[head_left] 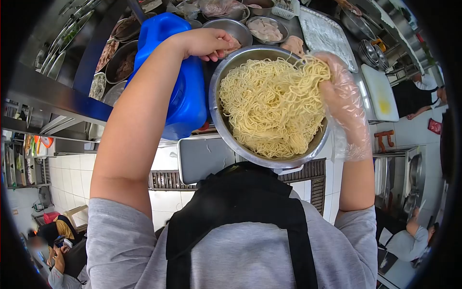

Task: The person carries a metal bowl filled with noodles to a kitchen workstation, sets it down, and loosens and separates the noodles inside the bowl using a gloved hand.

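Note:
A large steel bowl [217, 103] full of thin yellow noodles [272, 106] is in front of my body. My right hand [339, 84], in a clear plastic glove, is closed around a clump of these noodles at the bowl's right side. The clump rises above the rim, and its strands join the pile below. My left hand [207, 44] is bare, with its fingers loosely bent and apart. It hovers beside the upper left rim, by a smaller steel bowl [238, 30] with pinkish contents, partly hidden by my fingers.
A blue plastic jug [185, 96] stands under my left forearm. Behind are a bowl of pale meat pieces [264, 30], a floured metal tray [327, 36] and a white cutting board [380, 91]. A grey tray [207, 156] lies lower down. Other people [60, 241] are at the edges.

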`<action>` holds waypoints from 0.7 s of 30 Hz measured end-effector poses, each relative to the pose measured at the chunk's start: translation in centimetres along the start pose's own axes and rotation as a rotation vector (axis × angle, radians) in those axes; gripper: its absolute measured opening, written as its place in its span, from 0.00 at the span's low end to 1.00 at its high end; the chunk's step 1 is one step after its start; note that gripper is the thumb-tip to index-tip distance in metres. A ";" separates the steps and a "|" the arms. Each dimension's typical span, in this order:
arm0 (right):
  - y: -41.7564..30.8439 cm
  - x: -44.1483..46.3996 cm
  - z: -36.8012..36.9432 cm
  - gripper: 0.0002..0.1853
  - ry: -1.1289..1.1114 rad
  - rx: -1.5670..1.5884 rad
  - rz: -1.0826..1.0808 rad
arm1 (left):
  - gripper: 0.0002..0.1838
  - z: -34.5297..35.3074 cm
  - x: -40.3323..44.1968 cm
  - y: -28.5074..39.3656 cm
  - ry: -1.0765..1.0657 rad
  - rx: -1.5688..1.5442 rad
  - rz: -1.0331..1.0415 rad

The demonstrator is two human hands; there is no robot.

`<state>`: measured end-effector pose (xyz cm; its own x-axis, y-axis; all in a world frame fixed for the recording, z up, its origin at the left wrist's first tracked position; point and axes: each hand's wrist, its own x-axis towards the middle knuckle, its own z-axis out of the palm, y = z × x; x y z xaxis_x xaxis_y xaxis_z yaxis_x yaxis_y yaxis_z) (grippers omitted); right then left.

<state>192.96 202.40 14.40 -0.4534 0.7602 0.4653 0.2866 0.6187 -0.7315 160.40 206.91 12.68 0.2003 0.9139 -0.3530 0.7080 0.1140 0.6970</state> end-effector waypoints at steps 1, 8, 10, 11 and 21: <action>-0.3 -0.1 -0.1 0.17 -0.002 -0.001 0.000 | 0.15 0.0 -0.1 0.0 0.000 -0.002 0.000; -1.3 -1.1 -0.9 0.15 0.030 -0.183 0.304 | 0.14 -0.3 0.4 -0.2 -0.020 -0.025 0.005; -3.0 -1.4 -0.2 0.16 0.075 -0.054 0.357 | 0.15 -0.2 0.4 -0.2 -0.038 -0.026 0.016; -4.2 -1.6 0.3 0.17 0.095 0.085 0.302 | 0.15 -0.2 0.3 -0.1 -0.024 -0.030 0.011; -3.7 -1.4 -1.0 0.16 -0.033 -0.186 0.141 | 0.14 -0.5 2.6 -1.5 -0.194 -0.124 0.134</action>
<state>193.42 199.25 16.94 -0.4241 0.8369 0.3461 0.4980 0.5347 -0.6827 159.49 209.29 11.02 0.4210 0.8339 -0.3568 0.5806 0.0545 0.8123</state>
